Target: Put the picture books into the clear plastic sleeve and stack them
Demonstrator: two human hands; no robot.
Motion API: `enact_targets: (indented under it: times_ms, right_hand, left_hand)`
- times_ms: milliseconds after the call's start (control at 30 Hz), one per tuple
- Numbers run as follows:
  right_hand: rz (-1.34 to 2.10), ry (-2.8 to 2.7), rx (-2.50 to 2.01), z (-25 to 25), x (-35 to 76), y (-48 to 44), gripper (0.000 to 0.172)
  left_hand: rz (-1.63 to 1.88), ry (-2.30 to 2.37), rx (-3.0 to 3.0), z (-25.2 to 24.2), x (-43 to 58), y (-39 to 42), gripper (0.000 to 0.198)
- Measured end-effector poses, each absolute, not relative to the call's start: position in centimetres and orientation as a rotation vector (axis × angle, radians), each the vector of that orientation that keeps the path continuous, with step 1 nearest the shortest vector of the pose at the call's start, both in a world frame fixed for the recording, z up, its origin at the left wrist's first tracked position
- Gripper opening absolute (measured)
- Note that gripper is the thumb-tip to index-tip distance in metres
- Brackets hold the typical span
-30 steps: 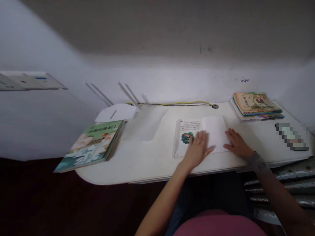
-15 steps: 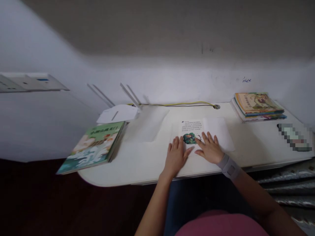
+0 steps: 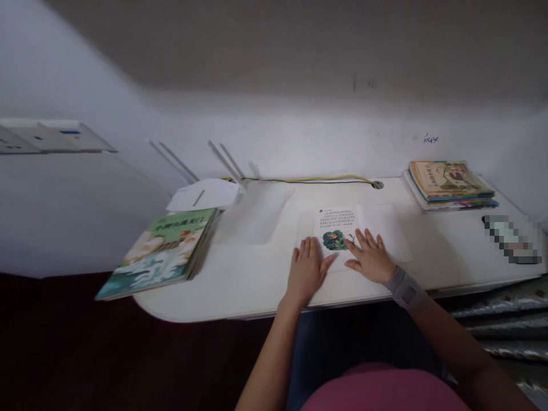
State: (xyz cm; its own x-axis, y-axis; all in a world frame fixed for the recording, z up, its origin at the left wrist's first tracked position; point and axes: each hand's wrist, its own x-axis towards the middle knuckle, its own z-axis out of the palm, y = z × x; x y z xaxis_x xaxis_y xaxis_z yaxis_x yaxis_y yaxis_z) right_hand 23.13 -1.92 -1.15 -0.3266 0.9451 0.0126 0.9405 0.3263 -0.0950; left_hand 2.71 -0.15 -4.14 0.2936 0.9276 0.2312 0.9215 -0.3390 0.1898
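A printed page (image 3: 337, 218) with lines of text and a green picture lies flat on the white desk. My left hand (image 3: 306, 267) rests open at its lower left, fingers stretched forward and thumb out toward the page. Over the page's right side, my right hand (image 3: 369, 255) is spread flat, its fingertips beside the picture; a grey band (image 3: 407, 288) circles that wrist. A blank white sheet or flap (image 3: 385, 225) extends to the right of the print, partly under the right hand. Whether the two are joined I cannot tell.
At the left, picture books (image 3: 165, 251) overhang the desk edge. Behind them stands a white router (image 3: 203, 195) with antennas, beside a translucent sheet (image 3: 259, 217). A stack of booklets (image 3: 449, 185) and a blurred-out phone-like object (image 3: 511, 238) lie right. A yellow cable (image 3: 325, 178) runs along the wall.
The page and my right hand have shifted slightly to the right. My left hand stays nearly in place, and both hands remain flat.
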Motion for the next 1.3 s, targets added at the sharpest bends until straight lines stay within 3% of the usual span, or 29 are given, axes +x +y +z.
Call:
enact_targets:
  times_ms: [867, 1167, 1300]
  right_hand:
    - [0.038, -2.503, -1.789, -1.5, 24.4, -2.2, 0.061]
    - [0.051, -2.453, -1.789, -0.9, 24.3, -2.5, 0.063]
    - [0.002, -2.414, -1.716, -0.2, 23.5, -2.5, 0.059]
  left_hand:
    - [0.427, 1.803, 2.464, -3.7, 2.8, -0.3, 0.071]
    - [0.692, 1.990, 2.317, -2.9, 2.1, 0.4, 0.054]
    - [0.627, 2.168, 2.213, -1.5, 1.4, 0.7, 0.050]
